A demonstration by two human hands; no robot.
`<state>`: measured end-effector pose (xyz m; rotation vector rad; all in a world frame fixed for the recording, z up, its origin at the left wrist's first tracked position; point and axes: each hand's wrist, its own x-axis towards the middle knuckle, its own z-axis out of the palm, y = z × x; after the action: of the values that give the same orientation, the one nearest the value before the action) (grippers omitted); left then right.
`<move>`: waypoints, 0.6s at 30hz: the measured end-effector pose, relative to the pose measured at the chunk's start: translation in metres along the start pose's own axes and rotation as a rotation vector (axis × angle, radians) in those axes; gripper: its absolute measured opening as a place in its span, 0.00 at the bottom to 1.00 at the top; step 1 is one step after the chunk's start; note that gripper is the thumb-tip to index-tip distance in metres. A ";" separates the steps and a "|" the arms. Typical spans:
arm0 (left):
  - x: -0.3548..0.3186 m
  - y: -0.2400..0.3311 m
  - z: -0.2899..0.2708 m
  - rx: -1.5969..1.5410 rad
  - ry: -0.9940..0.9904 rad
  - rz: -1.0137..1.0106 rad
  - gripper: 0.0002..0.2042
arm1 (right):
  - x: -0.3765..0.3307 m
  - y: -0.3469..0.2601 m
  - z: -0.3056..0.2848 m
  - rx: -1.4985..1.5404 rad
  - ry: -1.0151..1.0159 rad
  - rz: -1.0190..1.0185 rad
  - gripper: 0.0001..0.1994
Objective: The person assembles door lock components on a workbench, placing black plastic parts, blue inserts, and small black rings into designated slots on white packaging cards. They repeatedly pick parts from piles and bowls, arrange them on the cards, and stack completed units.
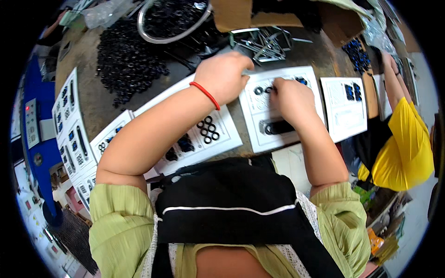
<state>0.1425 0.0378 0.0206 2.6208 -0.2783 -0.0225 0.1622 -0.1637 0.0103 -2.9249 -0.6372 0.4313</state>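
A crowded brown workbench [99, 104] is carrying a heap of black rings [127, 60] within reach. The left hand [222, 76], curled, is pinning the white blister card [282, 109] at its top edge, while the right hand [292, 99] is pressing fingertips down among its pockets; whether it holds anything I cannot tell. A finished card [204, 134] is lying just beside it.

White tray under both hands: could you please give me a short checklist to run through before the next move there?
1. White tray flat on table: ok.
2. Left hand at the tray's upper left edge: ok.
3. Right hand over the tray's ring pockets: ok.
4. Ring held in right fingertips: cannot tell.
5. Black ring pile lies near the left hand: ok.
6. Long black part seated in its slot: ok.
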 end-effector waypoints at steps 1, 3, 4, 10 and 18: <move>0.004 -0.010 -0.018 0.042 0.064 -0.008 0.10 | -0.001 -0.001 -0.002 -0.008 0.019 0.021 0.08; 0.021 -0.039 -0.054 0.167 0.216 -0.100 0.10 | -0.005 -0.003 -0.013 0.041 0.036 0.031 0.10; 0.029 -0.061 -0.067 0.190 0.288 -0.162 0.10 | -0.009 -0.003 -0.014 0.094 0.098 0.004 0.09; 0.060 -0.130 -0.079 0.336 0.169 -0.304 0.16 | -0.019 -0.004 -0.018 0.325 0.093 -0.021 0.11; 0.058 -0.122 -0.082 0.086 0.189 -0.280 0.11 | -0.030 0.020 -0.015 0.430 0.143 0.000 0.10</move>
<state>0.2281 0.1698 0.0354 2.7019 0.1569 0.1445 0.1491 -0.1954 0.0289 -2.5190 -0.4580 0.3094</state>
